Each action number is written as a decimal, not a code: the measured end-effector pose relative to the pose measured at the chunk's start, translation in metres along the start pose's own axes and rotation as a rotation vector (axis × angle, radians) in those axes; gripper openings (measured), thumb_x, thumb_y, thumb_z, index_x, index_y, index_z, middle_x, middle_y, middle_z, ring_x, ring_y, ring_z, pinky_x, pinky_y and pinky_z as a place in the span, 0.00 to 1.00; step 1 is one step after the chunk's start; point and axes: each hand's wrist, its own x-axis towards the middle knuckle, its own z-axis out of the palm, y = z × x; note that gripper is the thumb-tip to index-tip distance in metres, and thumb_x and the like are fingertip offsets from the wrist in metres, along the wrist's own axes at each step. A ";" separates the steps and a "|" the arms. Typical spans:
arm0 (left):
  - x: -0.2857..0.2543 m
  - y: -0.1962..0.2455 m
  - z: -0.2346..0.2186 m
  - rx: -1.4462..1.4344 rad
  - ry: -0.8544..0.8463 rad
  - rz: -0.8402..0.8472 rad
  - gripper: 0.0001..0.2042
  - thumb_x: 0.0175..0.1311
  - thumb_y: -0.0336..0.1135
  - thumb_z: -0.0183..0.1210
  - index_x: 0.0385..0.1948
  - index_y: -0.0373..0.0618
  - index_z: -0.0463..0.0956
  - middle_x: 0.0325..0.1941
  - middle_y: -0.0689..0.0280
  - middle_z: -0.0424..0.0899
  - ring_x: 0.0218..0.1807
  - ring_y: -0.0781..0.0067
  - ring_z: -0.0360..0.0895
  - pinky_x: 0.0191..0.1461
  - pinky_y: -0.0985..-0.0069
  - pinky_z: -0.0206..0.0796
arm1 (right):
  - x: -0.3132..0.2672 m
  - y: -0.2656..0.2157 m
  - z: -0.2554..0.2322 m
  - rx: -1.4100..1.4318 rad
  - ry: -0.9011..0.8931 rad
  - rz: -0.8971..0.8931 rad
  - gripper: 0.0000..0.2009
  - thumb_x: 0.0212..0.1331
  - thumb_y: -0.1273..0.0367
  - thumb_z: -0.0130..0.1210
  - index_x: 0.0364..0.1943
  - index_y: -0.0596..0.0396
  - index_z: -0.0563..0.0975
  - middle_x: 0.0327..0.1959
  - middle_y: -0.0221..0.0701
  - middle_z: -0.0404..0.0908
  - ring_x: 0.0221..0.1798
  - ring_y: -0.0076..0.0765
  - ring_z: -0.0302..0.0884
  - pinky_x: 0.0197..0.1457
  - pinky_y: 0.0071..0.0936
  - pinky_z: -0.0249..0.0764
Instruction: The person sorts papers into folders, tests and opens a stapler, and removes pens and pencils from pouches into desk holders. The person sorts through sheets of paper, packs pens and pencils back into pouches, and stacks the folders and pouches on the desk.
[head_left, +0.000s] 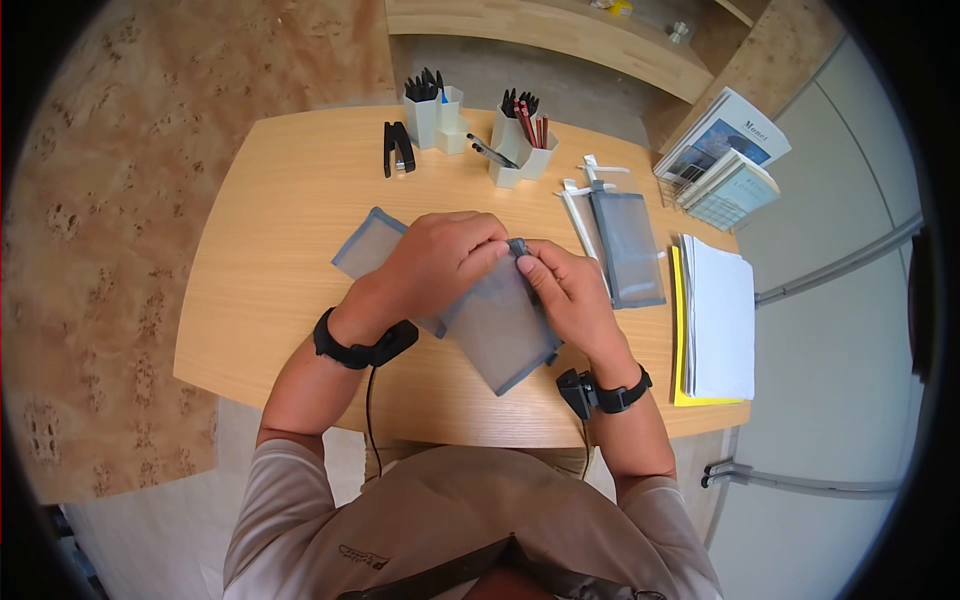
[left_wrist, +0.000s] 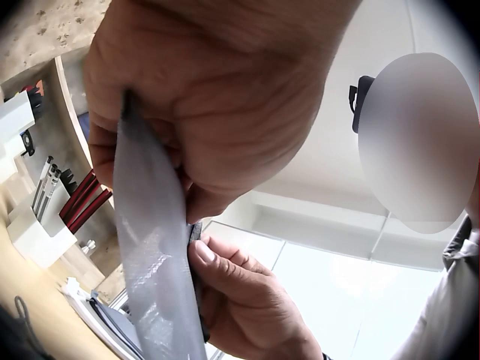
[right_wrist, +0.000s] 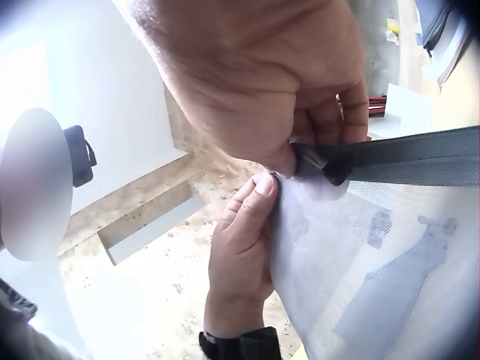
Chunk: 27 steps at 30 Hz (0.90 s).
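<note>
Both hands hold a grey mesh pouch (head_left: 500, 335) above the table, gripping it at its upper corner. The left hand (head_left: 435, 262) pinches the corner's left side; the right hand (head_left: 572, 300) pinches the dark zipper edge just beside it, thumb on top. In the left wrist view the pouch (left_wrist: 154, 247) hangs edge-on below the left hand (left_wrist: 210, 97), with the right hand (left_wrist: 255, 300) close by. The right wrist view has the dark zipper band (right_wrist: 420, 156) running from the right hand's fingers (right_wrist: 352, 112). Another grey pouch (head_left: 368, 243) lies partly under the left forearm.
More pouches (head_left: 630, 250) lie at the right, beside a paper stack (head_left: 718, 320) on a yellow folder (head_left: 680, 375). Pen holders (head_left: 422, 122) and a black stapler (head_left: 398, 150) stand along the back. Books (head_left: 725, 140) stand in a rack at the back right.
</note>
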 end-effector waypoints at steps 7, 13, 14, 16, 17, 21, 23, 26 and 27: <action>0.002 -0.003 0.003 -0.001 -0.010 -0.060 0.07 0.68 0.33 0.58 0.36 0.39 0.79 0.32 0.54 0.83 0.34 0.50 0.79 0.41 0.65 0.71 | -0.002 0.003 -0.011 -0.165 -0.036 0.044 0.12 0.73 0.62 0.55 0.44 0.56 0.82 0.26 0.47 0.81 0.30 0.59 0.79 0.35 0.42 0.73; 0.003 -0.010 -0.010 -0.030 0.049 -0.218 0.08 0.70 0.35 0.56 0.36 0.39 0.78 0.31 0.51 0.82 0.35 0.46 0.79 0.41 0.61 0.70 | -0.008 0.019 -0.022 -0.082 -0.125 0.081 0.11 0.73 0.63 0.54 0.41 0.56 0.81 0.26 0.45 0.80 0.31 0.57 0.78 0.37 0.42 0.73; 0.004 -0.017 -0.013 -0.008 0.078 -0.253 0.09 0.70 0.35 0.57 0.36 0.38 0.78 0.31 0.51 0.82 0.35 0.46 0.79 0.41 0.61 0.70 | -0.009 0.021 -0.027 -0.096 -0.173 0.120 0.11 0.73 0.63 0.54 0.40 0.56 0.82 0.26 0.45 0.80 0.32 0.55 0.78 0.38 0.41 0.73; 0.005 -0.038 -0.017 0.028 0.117 -0.299 0.09 0.70 0.35 0.57 0.36 0.38 0.78 0.31 0.50 0.82 0.35 0.46 0.79 0.40 0.61 0.70 | -0.012 0.033 -0.037 -0.102 -0.234 0.145 0.11 0.73 0.63 0.54 0.40 0.57 0.82 0.26 0.44 0.81 0.32 0.53 0.79 0.39 0.40 0.73; 0.003 -0.054 -0.019 0.052 0.138 -0.319 0.10 0.70 0.36 0.57 0.35 0.37 0.78 0.32 0.50 0.82 0.35 0.46 0.79 0.41 0.61 0.70 | -0.015 0.046 -0.039 -0.120 -0.256 0.136 0.12 0.73 0.64 0.54 0.39 0.57 0.82 0.27 0.43 0.82 0.33 0.52 0.80 0.40 0.39 0.73; -0.009 -0.105 -0.016 0.050 0.085 -0.380 0.11 0.70 0.38 0.57 0.34 0.37 0.79 0.33 0.49 0.83 0.36 0.47 0.80 0.41 0.60 0.70 | -0.015 0.062 -0.029 -0.103 -0.311 0.147 0.13 0.74 0.64 0.52 0.38 0.59 0.82 0.29 0.40 0.85 0.35 0.46 0.83 0.42 0.36 0.76; -0.013 -0.113 -0.021 0.127 0.046 -0.401 0.12 0.69 0.38 0.57 0.34 0.38 0.80 0.32 0.49 0.83 0.36 0.47 0.81 0.42 0.60 0.71 | -0.015 0.068 -0.024 -0.100 -0.318 0.178 0.13 0.74 0.64 0.52 0.38 0.59 0.82 0.29 0.39 0.86 0.35 0.45 0.84 0.42 0.35 0.76; -0.019 -0.135 -0.035 0.117 -0.026 -0.498 0.11 0.68 0.39 0.58 0.33 0.39 0.80 0.31 0.49 0.83 0.35 0.48 0.82 0.42 0.60 0.71 | -0.012 0.070 -0.021 -0.144 -0.267 0.118 0.12 0.72 0.64 0.53 0.38 0.59 0.82 0.29 0.40 0.86 0.35 0.45 0.85 0.42 0.36 0.77; -0.019 -0.137 -0.038 0.166 0.012 -0.508 0.11 0.68 0.39 0.59 0.32 0.39 0.81 0.30 0.50 0.83 0.35 0.48 0.82 0.42 0.61 0.71 | -0.011 0.070 -0.020 -0.075 -0.258 0.156 0.12 0.71 0.64 0.55 0.38 0.58 0.83 0.29 0.41 0.86 0.35 0.47 0.84 0.42 0.37 0.77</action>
